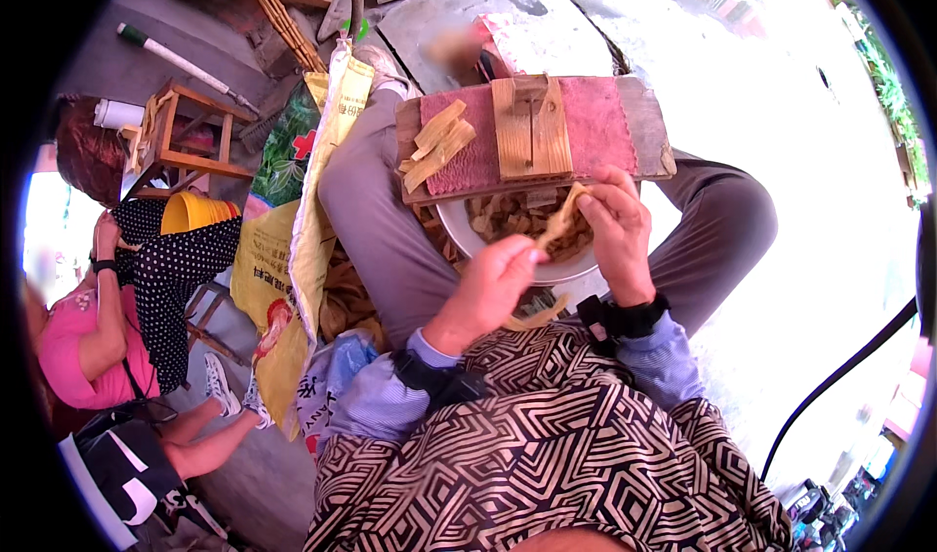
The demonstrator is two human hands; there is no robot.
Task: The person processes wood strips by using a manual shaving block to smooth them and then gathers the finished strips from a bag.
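Pinches a twisted, pale-yellow, fibrous strip between closed thumb and fingertips of the right hand, and grips its nearer stretch in the curled left hand. Holds it over a smooth, round basin of rough brown chunks, beside a weathered wooden board.

This looks like a small workshop for hand work, maybe in a yard. The hard grey floor has long lines in it. It is very bright on the right, with green leaves at the far edge. A little wood bench holds yellow strips. A big sack and a stool are on the left.
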